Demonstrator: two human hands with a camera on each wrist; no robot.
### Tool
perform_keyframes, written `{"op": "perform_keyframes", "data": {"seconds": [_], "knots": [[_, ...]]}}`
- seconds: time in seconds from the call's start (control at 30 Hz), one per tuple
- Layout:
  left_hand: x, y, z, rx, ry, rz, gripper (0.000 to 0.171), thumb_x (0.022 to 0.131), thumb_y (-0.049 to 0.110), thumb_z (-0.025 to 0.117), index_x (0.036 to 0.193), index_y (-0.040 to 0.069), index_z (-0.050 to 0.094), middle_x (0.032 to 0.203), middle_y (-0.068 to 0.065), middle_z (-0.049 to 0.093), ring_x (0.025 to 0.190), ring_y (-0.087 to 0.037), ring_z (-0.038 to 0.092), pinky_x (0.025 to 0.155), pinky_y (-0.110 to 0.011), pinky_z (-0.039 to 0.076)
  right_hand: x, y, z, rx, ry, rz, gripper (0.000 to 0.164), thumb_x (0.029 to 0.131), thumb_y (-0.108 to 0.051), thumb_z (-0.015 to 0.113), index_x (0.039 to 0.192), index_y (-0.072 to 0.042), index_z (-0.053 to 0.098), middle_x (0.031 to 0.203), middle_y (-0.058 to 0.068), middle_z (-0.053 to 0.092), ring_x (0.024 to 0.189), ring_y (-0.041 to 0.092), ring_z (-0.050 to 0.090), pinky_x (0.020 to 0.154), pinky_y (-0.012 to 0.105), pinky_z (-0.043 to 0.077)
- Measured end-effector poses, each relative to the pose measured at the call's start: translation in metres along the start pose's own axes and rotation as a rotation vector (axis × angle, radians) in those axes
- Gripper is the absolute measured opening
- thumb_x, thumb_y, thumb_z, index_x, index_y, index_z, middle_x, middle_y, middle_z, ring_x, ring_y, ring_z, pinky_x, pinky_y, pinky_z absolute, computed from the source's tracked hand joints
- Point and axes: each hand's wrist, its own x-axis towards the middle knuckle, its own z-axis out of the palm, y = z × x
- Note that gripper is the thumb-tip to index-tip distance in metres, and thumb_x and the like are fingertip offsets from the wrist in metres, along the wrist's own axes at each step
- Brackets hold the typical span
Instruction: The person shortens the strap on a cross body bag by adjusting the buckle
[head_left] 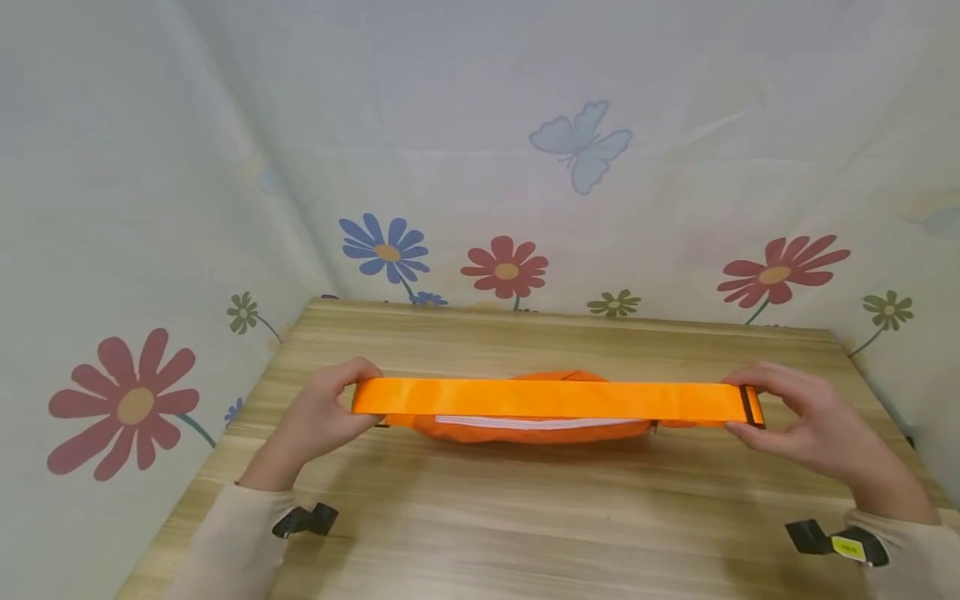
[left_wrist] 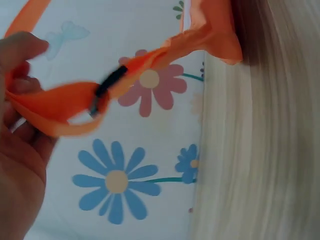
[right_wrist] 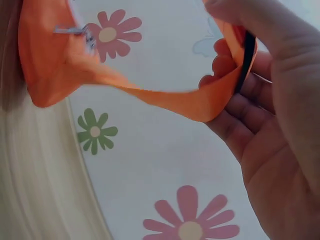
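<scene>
An orange waist bag shows its pouch (head_left: 517, 433) with a white zipper (head_left: 480, 422) in the head view, behind and below its wide strap (head_left: 555, 398). The strap is stretched level between both hands. At its left end, my left hand (head_left: 318, 412) grips the looped webbing; close by in the left wrist view is a black buckle (left_wrist: 111, 80). My right hand (head_left: 813, 421) holds the other end between thumb and fingers, next to a black strap slider (head_left: 746, 406). A metal zipper pull (right_wrist: 70, 31) hangs on the pouch in the right wrist view.
Beneath the bag lies a wood-grain table (head_left: 525, 525). A pale curtain (head_left: 450, 108) printed with flowers and a butterfly surrounds its back and sides. Dark devices (head_left: 306, 520) are strapped at both sleeve cuffs.
</scene>
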Motion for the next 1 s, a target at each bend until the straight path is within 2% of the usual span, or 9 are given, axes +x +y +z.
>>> {"op": "perform_keyframes", "data": {"seconds": [0.13,0.2,0.27,0.43,0.5,0.67,0.77,0.93,1.0], "knots": [[-0.003,-0.009,0.005,-0.359,0.055,0.078,0.041,0.071,-0.029,0.076,0.099,-0.001,0.067,0.090,-0.006,0.068,0.081,-0.012,0.061,0.081,-0.019,0.059,-0.001,0.000,0.003,0.080,0.007,0.032,0.076,0.053,0.024,0.092,0.121,-0.004,0.074,0.115,-0.011,0.072,0.101,-0.001,0.064,0.101,0.005,0.050],[-0.003,-0.012,0.006,-0.435,0.062,0.107,0.041,0.070,-0.031,0.074,0.100,-0.004,0.066,0.090,-0.008,0.067,0.081,-0.014,0.061,0.081,-0.019,0.059,-0.001,0.001,0.005,0.099,0.013,0.048,0.075,0.054,0.026,0.090,0.122,-0.003,0.074,0.119,-0.013,0.071,0.103,-0.002,0.066,0.103,0.006,0.049],[-0.004,-0.015,0.005,-0.403,0.056,0.106,0.042,0.070,-0.029,0.075,0.101,-0.002,0.067,0.091,-0.006,0.068,0.082,-0.013,0.062,0.082,-0.019,0.058,-0.001,0.001,0.005,0.106,0.022,0.060,0.075,0.055,0.027,0.090,0.122,-0.003,0.074,0.121,-0.015,0.071,0.104,-0.002,0.066,0.104,0.006,0.049],[-0.005,-0.020,-0.002,-0.189,-0.014,0.075,0.043,0.070,-0.018,0.085,0.102,0.009,0.072,0.093,-0.001,0.073,0.083,-0.009,0.065,0.086,-0.022,0.058,-0.004,0.005,0.003,0.105,0.029,0.077,0.075,0.053,0.027,0.089,0.120,-0.003,0.074,0.118,-0.015,0.071,0.102,-0.001,0.065,0.103,0.005,0.048],[-0.006,-0.021,-0.004,-0.188,-0.043,0.070,0.044,0.071,-0.017,0.086,0.103,0.010,0.073,0.095,-0.002,0.075,0.085,-0.010,0.067,0.088,-0.023,0.059,-0.006,0.006,0.002,0.087,0.025,0.076,0.075,0.054,0.026,0.090,0.120,-0.005,0.074,0.115,-0.014,0.072,0.100,-0.001,0.064,0.102,0.004,0.048],[-0.009,-0.022,-0.007,-0.307,-0.067,0.043,0.046,0.073,-0.020,0.085,0.107,0.008,0.073,0.100,-0.004,0.075,0.090,-0.012,0.068,0.093,-0.022,0.058,-0.009,0.011,0.005,0.040,0.020,0.089,0.073,0.055,0.021,0.093,0.119,-0.009,0.076,0.112,-0.012,0.073,0.096,-0.001,0.063,0.098,0.004,0.048],[-0.010,-0.021,-0.009,-0.304,-0.076,0.049,0.047,0.073,-0.020,0.086,0.109,0.008,0.073,0.101,-0.004,0.075,0.092,-0.013,0.067,0.096,-0.021,0.057,-0.009,0.013,0.006,0.010,0.028,0.100,0.073,0.055,0.019,0.094,0.119,-0.010,0.076,0.110,-0.012,0.073,0.095,-0.001,0.062,0.096,0.003,0.047],[-0.010,-0.026,-0.013,-0.112,-0.113,0.073,0.048,0.074,-0.011,0.091,0.112,0.014,0.075,0.103,0.001,0.076,0.093,-0.011,0.067,0.097,-0.018,0.054,-0.008,0.019,0.003,-0.044,0.041,0.067,0.075,0.051,0.018,0.095,0.118,-0.010,0.077,0.107,-0.008,0.074,0.095,-0.003,0.062,0.095,0.003,0.047],[-0.007,-0.028,-0.014,-0.016,-0.128,0.114,0.048,0.073,-0.007,0.092,0.112,0.015,0.074,0.102,0.003,0.075,0.091,-0.010,0.065,0.094,-0.016,0.052,-0.007,0.021,0.001,-0.067,0.046,0.052,0.076,0.048,0.017,0.096,0.118,-0.009,0.077,0.105,-0.006,0.074,0.094,-0.003,0.061,0.094,0.003,0.047]]}}
